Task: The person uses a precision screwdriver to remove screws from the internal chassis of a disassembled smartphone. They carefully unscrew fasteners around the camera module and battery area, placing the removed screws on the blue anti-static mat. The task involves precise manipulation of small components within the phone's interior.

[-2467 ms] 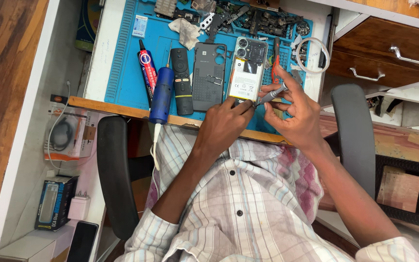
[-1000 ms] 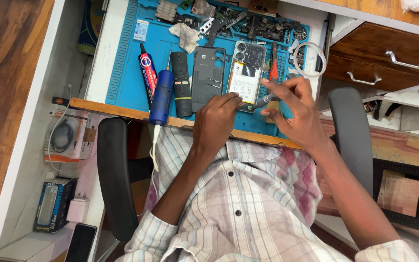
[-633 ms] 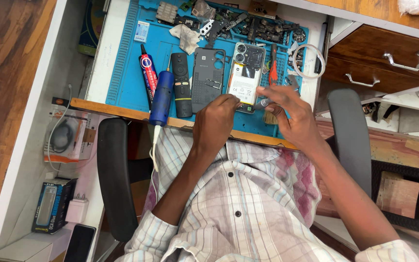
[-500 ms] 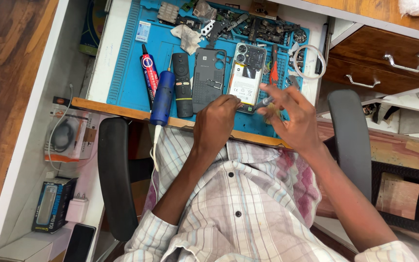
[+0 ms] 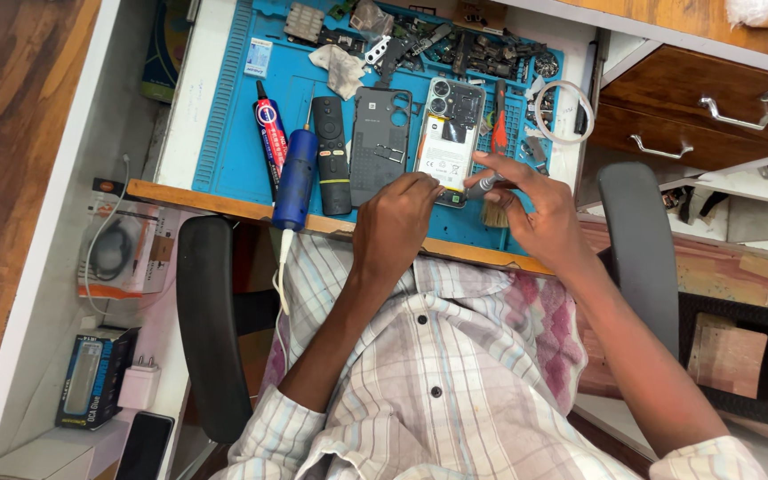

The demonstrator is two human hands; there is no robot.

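Phone (image 5: 448,142), opened up with its back off, lies on the blue mat (image 5: 233,133) near the front edge of the table (image 5: 190,89), same spot as in the earlier frames. What's changed: half a second ago the right hand (image 5: 535,213) was spread wide with its fingers splayed above the mat, and now it has closed back in around the small tool (image 5: 484,185), tip pointing at the phone's lower edge. The left hand (image 5: 397,222) has barely shifted.

Going left to right on the mat: a glue tube (image 5: 269,133), a blue electric screwdriver (image 5: 296,182) with its cord hanging over the edge, a black remote (image 5: 331,151), the dark back cover (image 5: 380,142), then the phone, a red-handled screwdriver (image 5: 499,124) and a white ring (image 5: 564,111). Loose parts are scattered along the far edge. White table, wooden drawers (image 5: 704,107) to the right, boxes and a charger on the shelf lower left.

Left fingers are curled, tips resting at the phone's bottom corner, not gripping anything I can see. Right fingers pinch the tool.
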